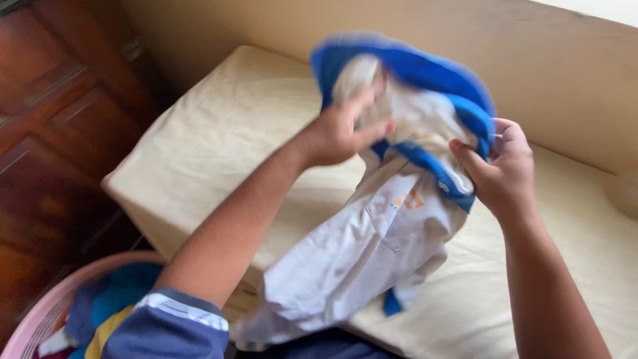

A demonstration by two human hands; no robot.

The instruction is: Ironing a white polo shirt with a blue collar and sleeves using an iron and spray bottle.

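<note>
A person's two hands held a white shirt [372, 246] with blue trim above a bed covered in a cream sheet [219, 139], seen from a head-worn camera looking down. The left hand [342, 129] gripped the upper part of the shirt near its blue collar [425, 70], the thumb and fingers [372, 127] curled closed on the white cloth. The right hand [502, 169] pinched the blue edge of the garment on the other side, its fingers [465, 154] pressed together on the fabric, knuckles turned up. The collar end was raised and blurred by motion; the rest of the shirt hung down between the forearms, its lower hem reaching the near edge of the bed. A chest pocket [399, 216] with a small orange mark faced the camera, and a scrap of blue cloth showed at the lower hem.

The left arm wore a dark blue sleeve [169, 326] with a pale stripe at the cuff. Below it, at the lower left corner, stood a pink basket [40, 312] holding a heap of blue and yellow clothes. A dark wooden cabinet [60, 100] filled the left side of the frame, just beside the bed. A beige wall [531, 60] ran behind the bed.
</note>
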